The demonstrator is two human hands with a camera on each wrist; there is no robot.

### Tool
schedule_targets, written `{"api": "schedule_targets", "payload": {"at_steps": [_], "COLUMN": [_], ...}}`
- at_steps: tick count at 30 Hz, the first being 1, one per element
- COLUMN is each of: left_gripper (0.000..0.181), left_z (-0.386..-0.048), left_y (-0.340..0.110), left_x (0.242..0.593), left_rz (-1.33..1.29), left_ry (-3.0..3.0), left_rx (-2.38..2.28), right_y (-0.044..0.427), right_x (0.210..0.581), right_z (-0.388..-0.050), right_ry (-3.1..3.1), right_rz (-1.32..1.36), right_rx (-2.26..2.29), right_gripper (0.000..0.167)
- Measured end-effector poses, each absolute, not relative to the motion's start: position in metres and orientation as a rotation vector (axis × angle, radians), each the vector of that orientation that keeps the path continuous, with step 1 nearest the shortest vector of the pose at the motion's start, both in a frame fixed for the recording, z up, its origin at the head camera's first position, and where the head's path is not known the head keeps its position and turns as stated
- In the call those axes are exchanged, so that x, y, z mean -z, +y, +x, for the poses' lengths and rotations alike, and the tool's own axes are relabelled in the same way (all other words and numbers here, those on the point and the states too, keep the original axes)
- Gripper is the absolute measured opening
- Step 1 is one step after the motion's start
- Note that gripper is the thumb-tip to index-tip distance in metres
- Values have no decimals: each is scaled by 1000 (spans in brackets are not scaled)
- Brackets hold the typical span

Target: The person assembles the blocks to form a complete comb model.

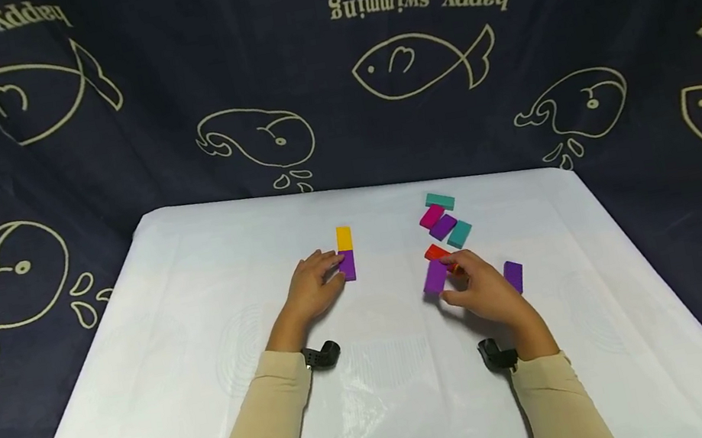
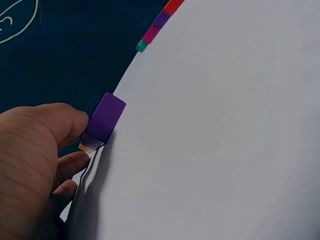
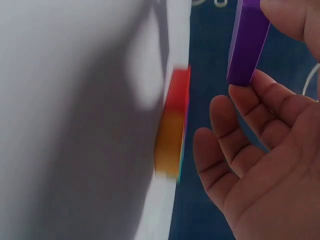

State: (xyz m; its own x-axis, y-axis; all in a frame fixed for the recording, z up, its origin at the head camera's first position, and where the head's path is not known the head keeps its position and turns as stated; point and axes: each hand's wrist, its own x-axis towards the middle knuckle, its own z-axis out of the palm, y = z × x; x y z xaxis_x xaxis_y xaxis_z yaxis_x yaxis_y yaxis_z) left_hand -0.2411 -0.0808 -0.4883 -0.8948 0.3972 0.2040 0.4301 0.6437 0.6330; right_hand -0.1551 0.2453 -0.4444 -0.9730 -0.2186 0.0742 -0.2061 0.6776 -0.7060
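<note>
My left hand (image 1: 316, 284) rests beside a purple block (image 1: 348, 266) on the white table, its thumb and index finger touching the block's left side. A yellow block (image 1: 343, 239) meets the far end of that purple block in line. In the left wrist view, the purple block (image 2: 106, 117) stands just past the thumb. My right hand (image 1: 482, 287) pinches another purple block (image 1: 434, 277) between thumb and fingers, raised over the table and tilted. Under that hand lie a red block (image 1: 436, 252) and an orange block (image 3: 170, 142), the latter mostly hidden in the head view.
Beyond the right hand lie a teal block (image 1: 439, 201), a magenta block (image 1: 432, 216), a purple block (image 1: 443, 227) and another teal block (image 1: 460, 234), close together. One more purple block (image 1: 514, 276) lies right of the right hand. A dark printed cloth (image 1: 321, 38) hangs behind the table (image 1: 397, 413).
</note>
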Motion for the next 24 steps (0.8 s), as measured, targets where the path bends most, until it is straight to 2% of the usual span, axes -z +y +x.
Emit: {"api": "schedule_targets", "payload": {"at_steps": [15, 24], "left_gripper": [39, 38], "left_z": [-243, -243], "left_y": [-79, -80], "left_x": [492, 489], "left_rz": [-715, -706], "left_ry": [-2768, -2798], "left_rx": [1103, 1070], "right_y": [161, 131], "right_x": [451, 459], "right_z": [-185, -195], "right_ry": [2722, 2659], "right_rz": [-496, -575], "right_rx": [1205, 1211], "right_gripper": [54, 51]}}
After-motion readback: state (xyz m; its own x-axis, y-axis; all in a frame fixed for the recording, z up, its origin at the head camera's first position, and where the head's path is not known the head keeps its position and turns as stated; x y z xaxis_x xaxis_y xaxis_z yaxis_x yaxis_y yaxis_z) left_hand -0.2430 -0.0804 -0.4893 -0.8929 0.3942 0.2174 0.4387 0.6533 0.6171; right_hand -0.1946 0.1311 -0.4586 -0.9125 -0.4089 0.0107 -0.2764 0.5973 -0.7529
